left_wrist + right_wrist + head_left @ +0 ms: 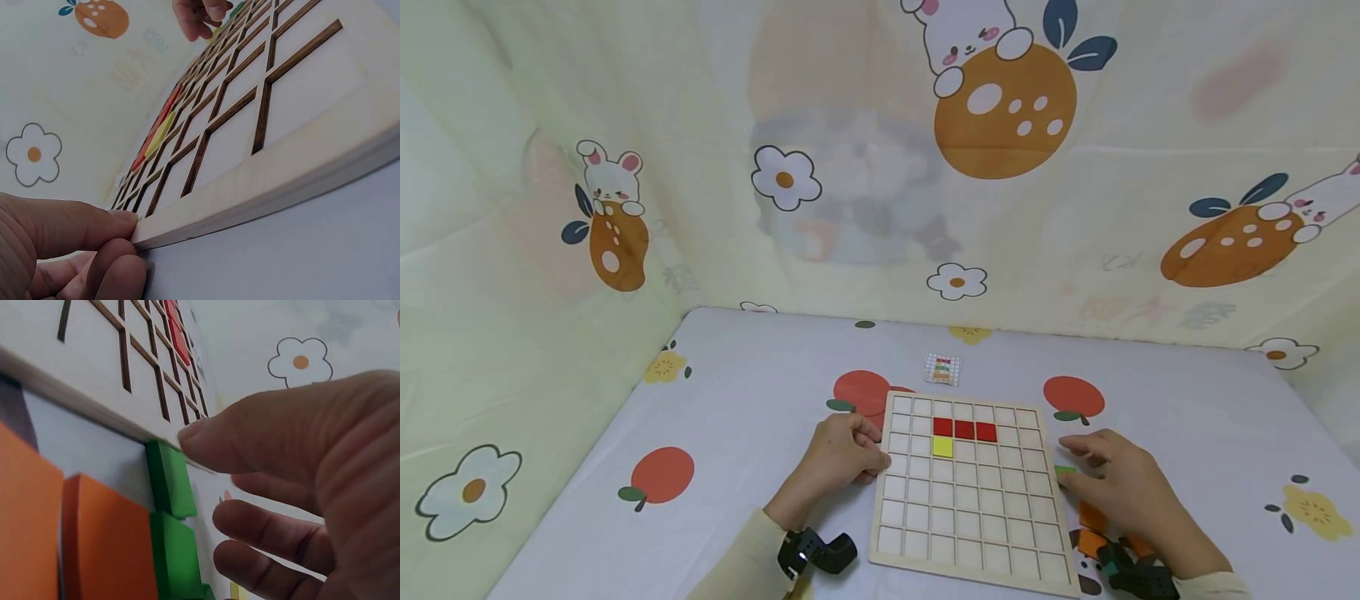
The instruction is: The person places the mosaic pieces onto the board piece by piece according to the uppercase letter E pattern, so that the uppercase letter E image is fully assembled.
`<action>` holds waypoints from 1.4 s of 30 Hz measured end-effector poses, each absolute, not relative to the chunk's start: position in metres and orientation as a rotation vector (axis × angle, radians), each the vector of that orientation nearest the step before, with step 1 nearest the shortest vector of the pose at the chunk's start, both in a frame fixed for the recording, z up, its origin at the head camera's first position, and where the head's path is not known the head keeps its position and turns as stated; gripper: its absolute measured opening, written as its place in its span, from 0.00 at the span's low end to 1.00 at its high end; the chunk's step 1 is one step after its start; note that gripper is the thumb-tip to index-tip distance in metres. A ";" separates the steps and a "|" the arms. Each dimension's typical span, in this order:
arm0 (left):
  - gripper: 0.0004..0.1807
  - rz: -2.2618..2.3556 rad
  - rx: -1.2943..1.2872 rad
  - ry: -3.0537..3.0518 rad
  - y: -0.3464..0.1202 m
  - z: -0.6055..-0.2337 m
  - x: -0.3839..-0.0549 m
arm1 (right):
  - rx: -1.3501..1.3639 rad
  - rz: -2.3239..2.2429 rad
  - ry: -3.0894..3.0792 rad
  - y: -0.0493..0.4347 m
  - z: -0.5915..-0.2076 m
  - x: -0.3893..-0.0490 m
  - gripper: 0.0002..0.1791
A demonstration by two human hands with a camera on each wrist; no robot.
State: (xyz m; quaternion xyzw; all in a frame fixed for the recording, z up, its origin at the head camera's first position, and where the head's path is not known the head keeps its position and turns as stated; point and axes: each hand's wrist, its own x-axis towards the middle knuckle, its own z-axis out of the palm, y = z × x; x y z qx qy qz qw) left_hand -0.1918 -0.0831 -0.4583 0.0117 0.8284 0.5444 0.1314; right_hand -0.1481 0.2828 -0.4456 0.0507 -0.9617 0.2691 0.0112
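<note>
A wooden grid board [977, 481] lies on the table between my hands. In its upper rows sit three red tiles [964, 430] in a line, with a yellow tile [943, 447] below the leftmost one. My left hand [846, 450] holds the board's left edge, thumb at the rim and fingers curled beside it. Beyond the right edge, my right hand [1108, 471] has its thumb and fingers apart with nothing between them. Its thumb tip is close to a green tile [170, 478] beside the board. Another green tile [176, 556] lies next to that one.
Orange tiles [1092, 542] lie right of the board, partly hidden under my right wrist. A small card [942, 368] with a coloured grid pattern lies behind the board. The patterned tablecloth [760, 375] extends back to a hanging printed curtain [865, 250].
</note>
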 end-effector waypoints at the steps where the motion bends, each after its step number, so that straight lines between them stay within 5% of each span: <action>1: 0.13 1.580 0.034 2.405 -0.083 -0.458 -0.192 | 0.161 0.833 -3.003 0.284 -0.446 -0.148 0.24; 42: 0.13 1.591 0.041 2.392 -0.084 -0.455 -0.191 | 0.036 1.138 -2.971 0.287 -0.442 -0.143 0.07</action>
